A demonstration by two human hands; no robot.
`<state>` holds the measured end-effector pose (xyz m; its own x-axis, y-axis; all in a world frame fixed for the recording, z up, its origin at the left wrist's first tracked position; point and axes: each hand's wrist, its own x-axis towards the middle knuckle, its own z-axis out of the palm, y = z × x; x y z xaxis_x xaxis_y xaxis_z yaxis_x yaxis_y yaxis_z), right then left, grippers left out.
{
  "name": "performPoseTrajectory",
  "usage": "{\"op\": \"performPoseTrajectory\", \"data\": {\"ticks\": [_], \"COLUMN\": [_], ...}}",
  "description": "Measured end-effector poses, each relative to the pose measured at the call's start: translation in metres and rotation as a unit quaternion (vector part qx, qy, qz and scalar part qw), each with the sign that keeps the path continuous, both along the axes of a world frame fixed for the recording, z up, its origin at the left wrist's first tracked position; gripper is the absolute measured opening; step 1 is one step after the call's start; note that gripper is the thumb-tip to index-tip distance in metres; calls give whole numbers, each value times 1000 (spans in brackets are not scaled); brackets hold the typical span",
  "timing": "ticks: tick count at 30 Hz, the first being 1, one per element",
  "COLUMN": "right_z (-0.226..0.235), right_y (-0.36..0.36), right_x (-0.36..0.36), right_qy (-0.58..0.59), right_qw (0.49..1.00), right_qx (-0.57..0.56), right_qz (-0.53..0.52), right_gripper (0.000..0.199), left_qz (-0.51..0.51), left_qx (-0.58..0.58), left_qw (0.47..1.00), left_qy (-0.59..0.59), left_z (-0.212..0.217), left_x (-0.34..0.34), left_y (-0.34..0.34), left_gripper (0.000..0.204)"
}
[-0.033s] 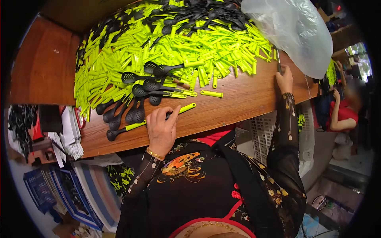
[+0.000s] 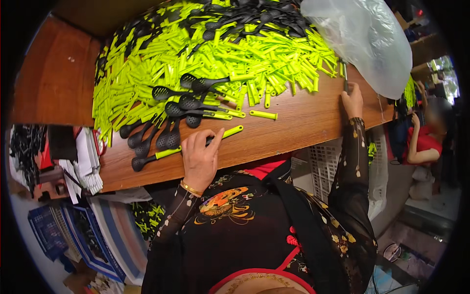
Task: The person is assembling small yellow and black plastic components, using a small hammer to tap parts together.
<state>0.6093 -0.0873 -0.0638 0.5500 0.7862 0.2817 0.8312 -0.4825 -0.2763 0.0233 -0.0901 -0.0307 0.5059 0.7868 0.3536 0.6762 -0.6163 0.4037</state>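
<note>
- Resting on the wooden bench [image 2: 303, 127], the left hand [image 2: 199, 158] lies palm down over a black ladle with a lime-green handle [image 2: 231, 131]; its fingers [image 2: 215, 139] are spread apart and press on the utensil rather than clamp round it.
- Near the bench's right edge, the right hand [image 2: 352, 100] has its fingers together on a thin dark tool [image 2: 345, 84] that stands upright; how firmly they close on it I cannot tell.
- About ten finished black ladles [image 2: 166, 134] with green handles lie in a loose fan just left of the left hand, bowls toward the near-left corner.
- Far too many to count, loose lime-green handles [image 2: 215, 54] cover the back half of the bench in one heap, with a smaller pile of bare black ladle heads [image 2: 245, 14] along the far edge.
- One clear plastic bag [image 2: 367, 39] bulges at the far right, overhanging the bench.
- One single green handle [image 2: 263, 115] lies apart on bare wood.
- Open wood runs along the near edge between the two hands.
- Beside the bench, at right, another person in a red top [image 2: 423, 142] is seated.
</note>
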Motion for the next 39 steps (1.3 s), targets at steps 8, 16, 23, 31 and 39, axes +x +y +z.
{"op": "performPoseTrajectory", "data": {"ticks": [8, 16, 23, 31, 39], "right_z": [15, 45, 50, 60, 54], "right_y": [-69, -101, -89, -86, -82], "right_x": [-56, -267, -321, -324, -320], "right_qy": [438, 234, 196, 243, 261], "right_qw": [888, 915, 881, 869, 868], "right_qx": [139, 112, 65, 121, 114], "right_qz": [-12, 309, 425, 413, 406], "right_gripper": [45, 40, 48, 43, 41], "left_qz": [15, 26, 39, 41, 49], "left_qx": [-2, -29, 17, 16, 7], "left_qw": [991, 982, 994, 991, 990], "left_qy": [-132, -183, -98, -123, -130], "left_z": [-15, -23, -19, -24, -23], "left_x": [-12, -19, -19, -19, -19], "left_y": [9, 3, -1, 0, 1], "left_gripper": [39, 15, 19, 17, 12]}}
